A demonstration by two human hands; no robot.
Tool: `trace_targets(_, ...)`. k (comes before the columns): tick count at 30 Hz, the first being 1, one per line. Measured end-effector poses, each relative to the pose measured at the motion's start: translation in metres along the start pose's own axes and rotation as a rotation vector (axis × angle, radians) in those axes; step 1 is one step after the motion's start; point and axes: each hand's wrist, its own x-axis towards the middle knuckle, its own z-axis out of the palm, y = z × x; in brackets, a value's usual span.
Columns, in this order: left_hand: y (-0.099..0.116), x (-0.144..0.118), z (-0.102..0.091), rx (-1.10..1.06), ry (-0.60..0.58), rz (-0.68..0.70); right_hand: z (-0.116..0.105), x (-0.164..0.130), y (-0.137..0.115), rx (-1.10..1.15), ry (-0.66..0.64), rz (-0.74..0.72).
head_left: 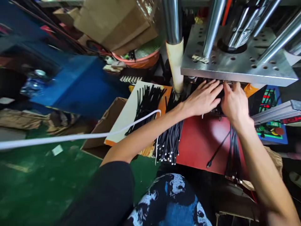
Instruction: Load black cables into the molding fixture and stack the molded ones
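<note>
Both hands reach under the steel plate [235, 67] of a press machine. My left hand [203, 97] lies flat with fingers spread on the dark tooling beneath the plate. My right hand [234, 102] rests beside it, fingertips tucked under the plate edge, and a bundle of black cables [232, 150] hangs down below its wrist over the red mat [199, 141]. Whether either hand grips a cable is hidden. Piles of black cables with metal ends [168, 144] lie to the left of the mat, and more cables [147, 100] lie on a cream board.
Chrome guide columns [172, 22] rise from the press. A control panel with coloured buttons [270, 128] sits at the right. A blue bin [77, 84], cardboard boxes [117, 22] and an orange basin [141, 59] stand to the left on the green floor [35, 175]. A white cord [70, 136] crosses the foreground.
</note>
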Motion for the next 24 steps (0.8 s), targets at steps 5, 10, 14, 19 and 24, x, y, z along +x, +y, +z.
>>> trace_targets(5,0.062,-0.173,-0.041,-0.494,0.056,-0.299,0.027,-0.166,-0.101,0.462,-0.221,-0.087)
trace_targets(10,0.097,-0.269,-0.040,-0.943,-0.036,-0.818,0.049,-0.205,-0.118,0.554,-0.274,-0.059)
trace_targets(14,0.120,-0.276,-0.006,-1.533,-0.176,-0.917,0.020,-0.221,-0.080,0.685,-0.266,0.006)
trace_targets(19,0.138,-0.232,0.041,-2.032,0.138,-1.068,-0.039,-0.265,-0.039,0.828,-0.614,-0.051)
trace_targets(24,0.128,-0.212,0.056,-1.725,0.250,-0.996,-0.026,-0.262,-0.027,0.724,-0.677,0.120)
